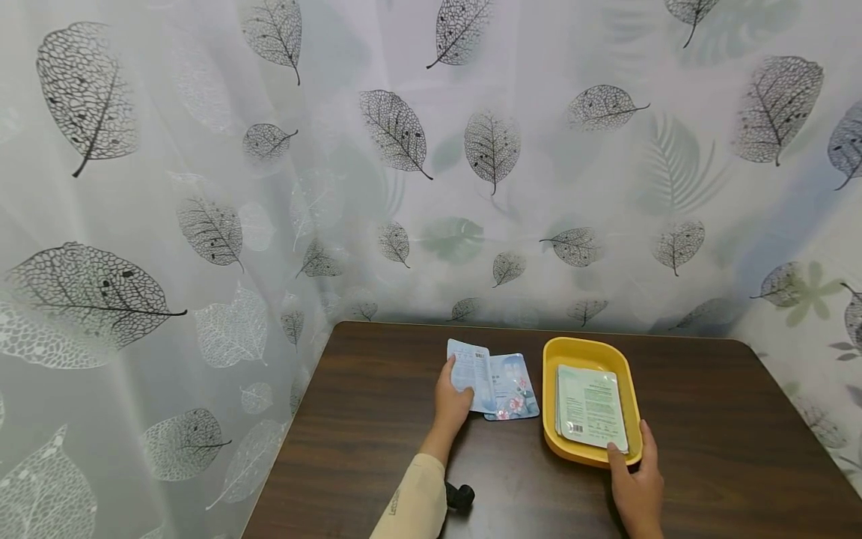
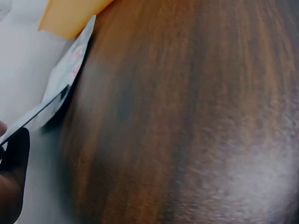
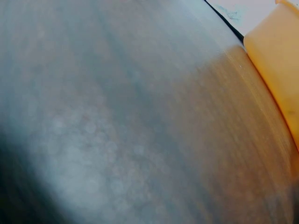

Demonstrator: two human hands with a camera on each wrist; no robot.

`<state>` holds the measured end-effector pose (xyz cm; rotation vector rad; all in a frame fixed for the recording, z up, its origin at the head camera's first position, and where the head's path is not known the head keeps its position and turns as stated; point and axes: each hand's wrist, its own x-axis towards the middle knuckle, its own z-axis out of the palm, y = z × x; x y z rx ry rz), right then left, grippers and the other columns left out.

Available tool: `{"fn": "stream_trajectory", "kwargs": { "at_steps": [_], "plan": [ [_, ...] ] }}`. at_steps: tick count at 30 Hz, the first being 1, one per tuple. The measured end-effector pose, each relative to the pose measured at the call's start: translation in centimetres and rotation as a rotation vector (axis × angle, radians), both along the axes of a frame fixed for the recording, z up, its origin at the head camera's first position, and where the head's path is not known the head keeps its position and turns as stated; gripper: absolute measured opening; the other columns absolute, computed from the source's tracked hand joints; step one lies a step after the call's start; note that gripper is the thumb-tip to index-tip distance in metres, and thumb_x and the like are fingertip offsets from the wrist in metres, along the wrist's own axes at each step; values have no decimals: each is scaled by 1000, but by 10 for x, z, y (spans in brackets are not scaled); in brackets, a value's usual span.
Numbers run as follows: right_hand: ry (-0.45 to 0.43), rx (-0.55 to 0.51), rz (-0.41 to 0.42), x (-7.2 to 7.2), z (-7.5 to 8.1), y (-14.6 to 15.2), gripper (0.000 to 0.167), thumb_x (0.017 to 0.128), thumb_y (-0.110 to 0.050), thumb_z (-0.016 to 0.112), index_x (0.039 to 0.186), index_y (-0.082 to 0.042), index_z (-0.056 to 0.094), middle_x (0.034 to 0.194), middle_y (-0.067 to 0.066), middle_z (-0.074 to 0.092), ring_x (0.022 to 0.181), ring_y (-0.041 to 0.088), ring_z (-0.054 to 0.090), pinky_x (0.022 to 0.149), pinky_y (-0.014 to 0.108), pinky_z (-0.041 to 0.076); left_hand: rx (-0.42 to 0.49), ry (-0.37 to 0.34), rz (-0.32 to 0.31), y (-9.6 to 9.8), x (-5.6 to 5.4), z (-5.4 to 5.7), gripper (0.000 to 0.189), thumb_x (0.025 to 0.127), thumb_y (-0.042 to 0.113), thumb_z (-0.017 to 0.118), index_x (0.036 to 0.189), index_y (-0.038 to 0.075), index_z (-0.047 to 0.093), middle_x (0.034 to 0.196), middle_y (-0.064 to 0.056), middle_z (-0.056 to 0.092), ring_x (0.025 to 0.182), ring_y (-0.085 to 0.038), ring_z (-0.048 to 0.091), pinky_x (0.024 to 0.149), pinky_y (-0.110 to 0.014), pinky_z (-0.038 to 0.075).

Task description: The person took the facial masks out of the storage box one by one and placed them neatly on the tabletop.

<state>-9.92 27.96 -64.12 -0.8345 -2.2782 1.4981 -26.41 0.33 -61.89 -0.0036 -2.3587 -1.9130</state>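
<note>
My left hand (image 1: 453,403) pinches a light blue sheet-mask packet (image 1: 474,372) by its left side, thumb on top. That packet overlaps a second blue packet (image 1: 515,389) printed with pink flowers, which lies to its right. At the near right corner of a yellow plastic basin (image 1: 549,374), my right hand (image 1: 638,490) grips the rim, thumb toward the inside and fingers along the outer wall. Inside the basin lies a small stack of pale green packets (image 1: 594,408). The right wrist view catches only the basin's outer wall (image 3: 275,65); the hand is hidden there.
All of this rests on a dark brown wooden table (image 1: 377,389) with rounded far corners. A leaf-printed curtain (image 1: 431,202) hangs behind it and along the sides. A black wrist-camera mount (image 1: 461,497) sits by the left sleeve (image 1: 414,501).
</note>
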Motion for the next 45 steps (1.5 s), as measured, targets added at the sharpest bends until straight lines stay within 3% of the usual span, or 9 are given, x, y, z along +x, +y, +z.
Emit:
{"fn": "stream_trajectory", "kwargs": {
  "at_steps": [6, 10, 14, 22, 28, 36, 45],
  "plan": [
    [15, 9, -5, 0, 4, -1, 77, 105, -35, 51, 166, -22, 6, 171, 18, 16, 155, 42, 21, 125, 61, 15, -158, -6, 52, -2, 2, -5, 77, 76, -6, 65, 150, 2, 48, 144, -23, 57, 130, -35, 51, 108, -51, 44],
    [5, 6, -3, 0, 7, -2, 77, 105, -35, 50, 166, -22, 5, 171, 18, 16, 155, 42, 20, 125, 61, 15, -321, 4, 79, -6, 4, -5, 70, 79, 6, 73, 146, 7, 54, 138, -17, 62, 129, -34, 45, 111, -55, 30],
    [1, -1, -3, 1, 9, -2, 77, 105, -35, 50, 166, -22, 5, 171, 17, 15, 156, 42, 20, 125, 61, 15, -442, 42, 61, -11, 6, -7, 64, 84, 14, 74, 145, 7, 56, 138, -13, 64, 134, -36, 44, 115, -61, 19],
    [-10, -6, -1, 0, 8, 0, 78, 105, -36, 49, 166, -22, 3, 172, 17, 13, 156, 41, 18, 125, 62, 15, -638, 89, 18, -17, 6, -20, 60, 89, 23, 70, 145, 5, 56, 144, -19, 59, 144, -41, 39, 118, -63, 21],
    [-19, -8, -5, 0, 7, 0, 78, 105, -37, 50, 166, -23, 4, 171, 16, 14, 156, 42, 19, 124, 62, 15, -783, 94, 21, -17, 4, -26, 59, 92, 31, 68, 144, 5, 57, 154, -22, 49, 146, -41, 38, 119, -61, 26],
    [-21, -20, 2, 0, 6, -1, 78, 105, -37, 50, 166, -25, 4, 172, 16, 14, 156, 41, 18, 125, 62, 15, -857, 56, 32, -17, 5, -28, 60, 94, 35, 64, 144, 4, 57, 162, -27, 34, 153, -44, 27, 121, -60, 24],
    [-14, -24, 1, -1, 5, 0, 77, 105, -37, 49, 166, -25, 3, 172, 14, 13, 157, 40, 18, 125, 61, 15, -823, 50, 42, -16, 5, -29, 60, 92, 34, 65, 144, 5, 58, 162, -27, 33, 153, -44, 27, 121, -60, 24]
  ]
}}
